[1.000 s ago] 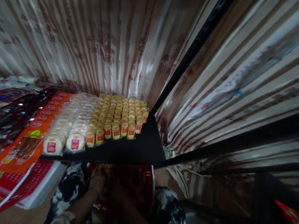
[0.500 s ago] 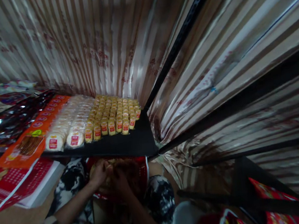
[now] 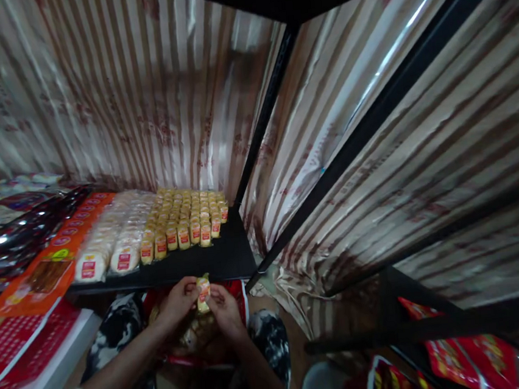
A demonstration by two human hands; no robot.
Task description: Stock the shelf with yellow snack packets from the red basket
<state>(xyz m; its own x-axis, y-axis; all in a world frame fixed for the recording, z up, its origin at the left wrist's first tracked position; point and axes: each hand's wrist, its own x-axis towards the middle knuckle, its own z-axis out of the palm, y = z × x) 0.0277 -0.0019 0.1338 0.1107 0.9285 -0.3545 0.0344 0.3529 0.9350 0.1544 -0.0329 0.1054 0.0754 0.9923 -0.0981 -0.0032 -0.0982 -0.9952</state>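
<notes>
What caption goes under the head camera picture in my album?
Left hand and right hand hold one yellow packet before rows of packets on a black shelf.

grips a small yellow packet [image 3: 204, 297] with left hand [image 3: 181, 301] and right hand [image 3: 227, 312], over a red bag [image 3: 240, 294], near the black shelf [image 3: 222, 259]; faces rows of similar packets [image 3: 182, 223] beside white packs [image 3: 110, 239] and an orange pack [image 3: 69, 243], before a striped curtain [image 3: 140, 96].
</notes>
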